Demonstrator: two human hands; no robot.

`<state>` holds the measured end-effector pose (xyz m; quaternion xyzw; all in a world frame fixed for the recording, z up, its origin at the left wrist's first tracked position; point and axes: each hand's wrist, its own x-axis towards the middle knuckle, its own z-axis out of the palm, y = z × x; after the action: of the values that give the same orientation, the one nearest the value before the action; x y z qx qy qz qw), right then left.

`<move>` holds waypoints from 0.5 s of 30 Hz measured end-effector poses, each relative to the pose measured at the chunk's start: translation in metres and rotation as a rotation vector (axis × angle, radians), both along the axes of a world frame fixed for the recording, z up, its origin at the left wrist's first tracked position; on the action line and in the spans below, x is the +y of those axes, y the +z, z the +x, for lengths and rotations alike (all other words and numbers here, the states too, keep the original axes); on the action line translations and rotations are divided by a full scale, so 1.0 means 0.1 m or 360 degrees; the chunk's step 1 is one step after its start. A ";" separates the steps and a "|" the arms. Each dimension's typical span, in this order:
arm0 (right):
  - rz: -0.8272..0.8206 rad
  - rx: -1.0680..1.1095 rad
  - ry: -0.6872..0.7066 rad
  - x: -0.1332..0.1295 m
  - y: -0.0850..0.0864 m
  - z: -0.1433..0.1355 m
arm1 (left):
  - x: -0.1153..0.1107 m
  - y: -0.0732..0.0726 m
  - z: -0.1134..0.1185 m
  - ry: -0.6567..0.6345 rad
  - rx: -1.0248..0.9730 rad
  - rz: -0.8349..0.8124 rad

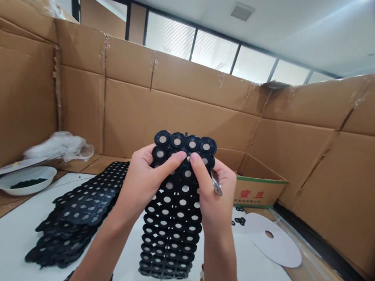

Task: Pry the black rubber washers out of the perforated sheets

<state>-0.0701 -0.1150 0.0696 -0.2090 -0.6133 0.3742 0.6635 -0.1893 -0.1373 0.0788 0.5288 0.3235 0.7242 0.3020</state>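
A long black sheet (173, 213) made of joined round pieces with pale round centres hangs down in the middle. My left hand (146, 176) grips its upper left side, thumb pressed on the front near the second row. My right hand (214, 188) grips the upper right side, its thumb beside the left one. A small metal tool (217, 184) sticks out from under the fingers of my right hand. Both hands are closed on the sheet, with most of the fingers hidden behind it.
Stacked similar black sheets (75, 218) lie on the white table (120, 267) at left. Behind them are a white bowl (29, 179) with dark bits and a plastic bag (62, 145). At right are a white disc (272, 240), loose black pieces (240, 221) and a cardboard box (259, 192). Cardboard walls surround the table.
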 end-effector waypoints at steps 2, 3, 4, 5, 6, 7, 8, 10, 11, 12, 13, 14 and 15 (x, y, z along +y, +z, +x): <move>-0.0017 0.0013 0.0016 -0.01 0.00 -0.01 | -0.03 0.02 0.00 -0.0004 0.0005 0.0016; -0.0018 0.0021 0.0024 -0.02 0.00 -0.01 | -0.04 0.03 -0.01 -0.0017 0.0012 0.0026; -0.0010 0.0026 0.0027 -0.03 0.00 -0.02 | -0.05 0.04 -0.01 -0.0033 0.0020 0.0033; 0.0008 0.0028 0.0023 -0.05 0.00 -0.03 | -0.06 0.05 -0.02 -0.0057 0.0027 0.0036; 0.0031 0.0026 0.0010 -0.06 0.01 -0.04 | -0.08 0.05 -0.04 -0.0087 0.0036 0.0037; 0.0059 0.0025 -0.0005 -0.08 0.01 -0.05 | -0.09 0.06 -0.05 -0.0110 0.0044 0.0037; 0.0089 0.0025 -0.0023 -0.09 0.02 -0.06 | -0.10 0.06 -0.06 -0.0123 0.0049 0.0038; 0.0133 0.0021 -0.0058 -0.12 0.03 -0.08 | -0.12 0.08 -0.07 -0.0121 0.0059 0.0042; 0.0153 0.0025 -0.0075 -0.13 0.03 -0.09 | -0.14 0.08 -0.07 -0.0115 0.0067 0.0045; 0.0174 0.0030 -0.0088 -0.14 0.03 -0.09 | -0.15 0.09 -0.06 -0.0102 0.0069 0.0044; 0.0198 0.0034 -0.0101 -0.15 0.03 -0.09 | -0.17 0.09 -0.06 -0.0084 0.0065 0.0044; 0.0220 0.0037 -0.0113 -0.16 0.02 -0.09 | -0.18 0.10 -0.04 -0.0065 0.0058 0.0047; 0.0242 0.0039 -0.0120 -0.16 0.02 -0.08 | -0.20 0.10 -0.03 -0.0046 0.0047 0.0054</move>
<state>-0.0782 -0.1311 0.0720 -0.1764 -0.6235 0.3040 0.6983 -0.1922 -0.1571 0.0888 0.5491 0.3079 0.7173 0.2986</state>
